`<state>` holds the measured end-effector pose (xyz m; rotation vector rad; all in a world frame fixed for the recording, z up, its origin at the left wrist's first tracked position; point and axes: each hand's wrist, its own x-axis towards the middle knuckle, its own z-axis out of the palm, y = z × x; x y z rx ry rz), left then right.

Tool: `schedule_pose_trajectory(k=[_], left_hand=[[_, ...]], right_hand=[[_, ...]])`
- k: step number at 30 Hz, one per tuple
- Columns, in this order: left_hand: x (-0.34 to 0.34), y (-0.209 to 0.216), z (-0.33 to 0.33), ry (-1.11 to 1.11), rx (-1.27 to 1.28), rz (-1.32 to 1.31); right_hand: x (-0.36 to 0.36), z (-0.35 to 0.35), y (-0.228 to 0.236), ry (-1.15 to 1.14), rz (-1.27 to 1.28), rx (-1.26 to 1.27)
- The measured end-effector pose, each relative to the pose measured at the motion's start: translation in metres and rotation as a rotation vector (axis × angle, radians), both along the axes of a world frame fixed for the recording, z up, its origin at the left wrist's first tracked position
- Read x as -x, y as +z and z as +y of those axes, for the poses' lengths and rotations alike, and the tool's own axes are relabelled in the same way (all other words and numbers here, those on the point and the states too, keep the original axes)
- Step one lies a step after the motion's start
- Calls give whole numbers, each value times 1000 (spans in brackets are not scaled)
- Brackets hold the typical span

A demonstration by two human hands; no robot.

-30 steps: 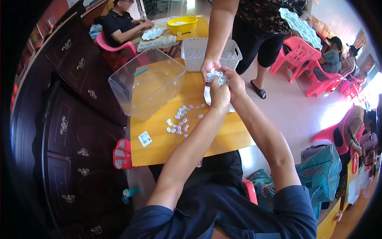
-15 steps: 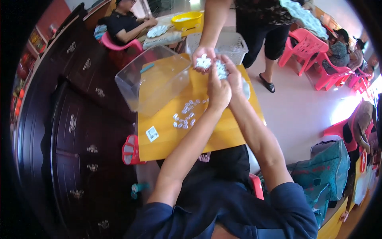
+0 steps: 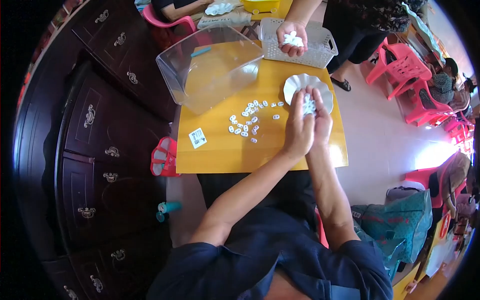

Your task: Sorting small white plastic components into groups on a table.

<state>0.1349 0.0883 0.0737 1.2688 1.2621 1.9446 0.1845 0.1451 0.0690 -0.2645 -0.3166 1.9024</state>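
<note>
My left hand (image 3: 299,132) and my right hand (image 3: 323,125) are cupped against each other, a heap of small white plastic pieces (image 3: 309,106) between them. Beneath the fingertips lies a white scalloped dish (image 3: 295,86), partly covered by my hands. To the left, small white oval pieces (image 3: 245,122) with two dark spots each are scattered on the yellow table (image 3: 210,159). Beyond the dish, a standing person's open hand (image 3: 291,49) holds more white pieces (image 3: 292,39) on its palm, apart from my hands.
A clear plastic bin (image 3: 205,102) lies tilted at the table's left, near a white basket (image 3: 320,59) at the far edge. A printed white sticker (image 3: 197,138) is on the tabletop. Dark drawers (image 3: 125,165) line the left side; pink chairs (image 3: 405,65) and a teal bag (image 3: 400,220) are at right.
My hands have drawn back from the other person's hand and now hold their heap over the dish. That person's hand has moved away with its pieces. The whole view has shifted.
</note>
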Motion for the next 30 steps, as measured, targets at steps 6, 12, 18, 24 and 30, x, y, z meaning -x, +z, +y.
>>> schedule_pose_trajectory(k=[6,12,18,24,30], left_hand=[[12,-52,-40,-106,97,-570],[29,-76,-57,-179,192,-1045],[44,-70,-49,-258,60,-1198],[58,-85,-34,-259,16,-1268],[61,-85,-30,-302,-42,-1337]], right_hand=[[11,-55,-44,-5,-188,26],[23,-93,-32,-55,-778,-334],[30,-97,-43,-102,-882,-566],[33,-89,-53,-76,-422,-285],[33,-77,-58,-68,-300,-103]])
